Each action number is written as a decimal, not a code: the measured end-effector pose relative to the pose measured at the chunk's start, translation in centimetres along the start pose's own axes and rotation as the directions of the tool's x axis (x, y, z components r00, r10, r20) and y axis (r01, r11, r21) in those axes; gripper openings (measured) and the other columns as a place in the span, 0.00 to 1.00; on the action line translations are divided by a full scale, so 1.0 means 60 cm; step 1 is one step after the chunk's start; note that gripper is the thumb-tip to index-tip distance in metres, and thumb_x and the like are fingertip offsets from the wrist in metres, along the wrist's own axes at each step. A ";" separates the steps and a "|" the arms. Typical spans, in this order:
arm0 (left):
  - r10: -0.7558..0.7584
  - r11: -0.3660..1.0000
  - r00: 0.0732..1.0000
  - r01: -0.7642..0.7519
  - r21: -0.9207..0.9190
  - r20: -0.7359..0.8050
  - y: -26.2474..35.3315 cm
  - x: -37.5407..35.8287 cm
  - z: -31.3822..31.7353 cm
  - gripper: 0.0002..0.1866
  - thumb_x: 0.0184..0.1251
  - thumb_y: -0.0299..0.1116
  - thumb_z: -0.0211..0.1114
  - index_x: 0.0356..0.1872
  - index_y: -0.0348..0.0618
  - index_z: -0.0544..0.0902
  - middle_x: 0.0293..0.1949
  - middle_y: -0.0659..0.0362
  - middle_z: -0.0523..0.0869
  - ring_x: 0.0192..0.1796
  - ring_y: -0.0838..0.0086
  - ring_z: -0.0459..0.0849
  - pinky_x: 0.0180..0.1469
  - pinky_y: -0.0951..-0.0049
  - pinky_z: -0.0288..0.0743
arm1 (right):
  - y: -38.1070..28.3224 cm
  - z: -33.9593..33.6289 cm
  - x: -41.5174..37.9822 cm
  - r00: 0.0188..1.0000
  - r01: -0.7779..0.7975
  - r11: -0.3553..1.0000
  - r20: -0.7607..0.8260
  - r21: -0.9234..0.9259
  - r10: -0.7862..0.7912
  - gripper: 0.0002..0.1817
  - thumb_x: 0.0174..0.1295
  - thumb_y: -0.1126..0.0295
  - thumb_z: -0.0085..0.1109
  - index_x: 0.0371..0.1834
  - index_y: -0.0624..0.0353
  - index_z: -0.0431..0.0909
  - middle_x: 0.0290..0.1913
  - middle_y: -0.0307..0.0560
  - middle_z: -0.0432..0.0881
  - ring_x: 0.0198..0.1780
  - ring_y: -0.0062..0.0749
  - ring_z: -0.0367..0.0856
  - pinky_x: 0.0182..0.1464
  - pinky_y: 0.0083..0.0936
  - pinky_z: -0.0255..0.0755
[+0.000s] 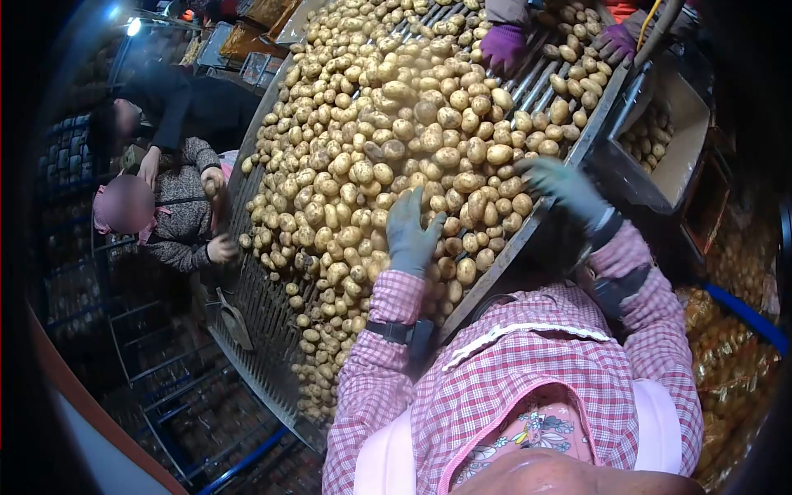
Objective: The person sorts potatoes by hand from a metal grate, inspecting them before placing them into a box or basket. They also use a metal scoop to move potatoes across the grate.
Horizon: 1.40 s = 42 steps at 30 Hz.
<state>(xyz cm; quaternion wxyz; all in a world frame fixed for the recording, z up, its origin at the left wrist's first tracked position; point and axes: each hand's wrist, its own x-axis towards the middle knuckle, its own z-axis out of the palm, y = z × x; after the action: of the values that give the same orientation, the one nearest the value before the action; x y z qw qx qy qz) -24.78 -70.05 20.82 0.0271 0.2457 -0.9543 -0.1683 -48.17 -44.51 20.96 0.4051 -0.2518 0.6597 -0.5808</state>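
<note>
A thick layer of yellow-brown potatoes (346, 165) covers the slatted sorting table in front of me, some with dark soil on them. My left hand (410, 235), in a grey-green glove, rests on the potatoes near the table's close side. Its thumb stands apart from the fingers, and no potato shows in its grasp. My right hand (569, 190), gloved alike and blurred by motion, is over the metal side rail (516, 247). Its fingers stretch left toward the potatoes at the edge, and nothing is visible in them.
Across the table, a co-worker's purple-gloved hands (503, 48) reach over bare rollers (544, 78). A lined bin (689, 103) with potatoes stands beyond the rail at right. Another person (177, 202) in a dark patterned jacket is at the left edge, near stacked crates (70, 272).
</note>
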 end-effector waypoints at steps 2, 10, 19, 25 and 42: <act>0.023 0.999 1.000 -0.023 0.039 0.010 -0.002 0.034 0.020 0.41 0.63 0.50 0.72 0.75 0.45 0.69 0.70 0.44 0.73 0.72 0.48 0.70 0.75 0.51 0.60 | 0.032 0.074 0.046 0.983 0.094 0.984 0.170 -0.153 -0.068 0.24 0.72 0.58 0.59 0.67 0.56 0.79 0.52 0.47 0.86 0.50 0.25 0.83 0.54 0.23 0.75; -0.109 0.994 0.990 0.108 0.016 0.091 0.042 0.223 0.090 0.36 0.61 0.46 0.70 0.70 0.43 0.72 0.71 0.44 0.71 0.70 0.49 0.73 0.71 0.55 0.68 | 0.035 0.078 0.227 0.975 0.153 0.808 0.222 -0.568 -0.029 0.33 0.67 0.53 0.59 0.72 0.60 0.71 0.67 0.62 0.78 0.67 0.53 0.78 0.69 0.39 0.70; 0.027 0.986 0.959 -0.072 -0.150 -0.284 0.024 0.318 0.055 0.26 0.66 0.36 0.68 0.65 0.41 0.79 0.67 0.45 0.78 0.71 0.53 0.75 0.76 0.57 0.65 | 0.060 -0.036 0.449 0.994 0.033 0.951 -0.086 -0.306 -0.063 0.28 0.66 0.57 0.65 0.65 0.61 0.77 0.53 0.54 0.85 0.50 0.34 0.84 0.51 0.31 0.78; -0.523 0.790 0.831 0.556 0.258 -0.190 -0.263 0.174 -0.081 0.38 0.78 0.57 0.51 0.77 0.38 0.65 0.75 0.42 0.66 0.76 0.48 0.62 0.78 0.54 0.55 | 0.028 -0.098 0.321 0.960 -0.064 0.983 -0.259 0.173 0.108 0.17 0.72 0.64 0.59 0.60 0.57 0.82 0.44 0.36 0.84 0.34 0.17 0.83 0.34 0.14 0.74; -0.222 0.954 0.975 0.215 -0.207 -0.012 -0.021 0.074 -0.068 0.41 0.68 0.53 0.69 0.77 0.47 0.67 0.80 0.43 0.58 0.80 0.48 0.59 0.80 0.57 0.56 | -0.013 0.350 0.073 0.360 -0.012 0.964 0.898 -0.265 0.251 0.28 0.69 0.56 0.60 0.69 0.55 0.76 0.54 0.50 0.85 0.55 0.36 0.83 0.61 0.31 0.75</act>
<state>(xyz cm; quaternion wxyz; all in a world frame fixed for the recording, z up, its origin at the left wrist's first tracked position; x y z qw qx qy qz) -27.57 -74.46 24.09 0.0500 0.3486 -0.8982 -0.2632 -33.34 -59.99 20.73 0.7205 -0.5213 0.3949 -0.2308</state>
